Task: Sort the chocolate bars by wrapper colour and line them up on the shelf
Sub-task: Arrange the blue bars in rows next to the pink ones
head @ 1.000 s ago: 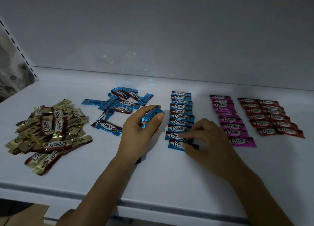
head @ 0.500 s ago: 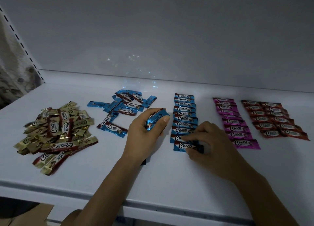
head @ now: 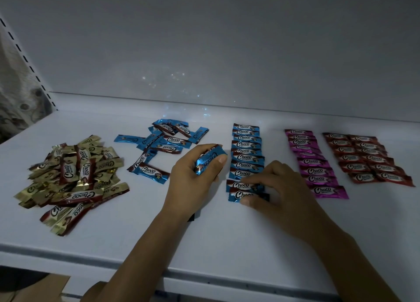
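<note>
On the white shelf (head: 204,240) my left hand (head: 193,179) grips a small bunch of blue chocolate bars (head: 208,160), held just left of the blue row (head: 246,150). My right hand (head: 279,188) pinches the nearest blue bar (head: 241,194) at the front end of that row, thumb below and forefinger above it. A loose heap of blue bars (head: 163,142) lies further left, and a gold pile (head: 72,176) at the far left. A magenta row (head: 311,163) and a red double row (head: 363,158) lie to the right.
The shelf's back wall (head: 227,51) rises behind the rows. A slotted upright (head: 29,67) runs along the left edge. Bare shelf surface stretches in front of the piles down to the front lip (head: 159,276). Brown cardboard (head: 34,288) shows below at left.
My right hand has slid the front blue bar a little and set its fingers round it. The left hand keeps its blue bars almost still. The camera has drifted slightly.
</note>
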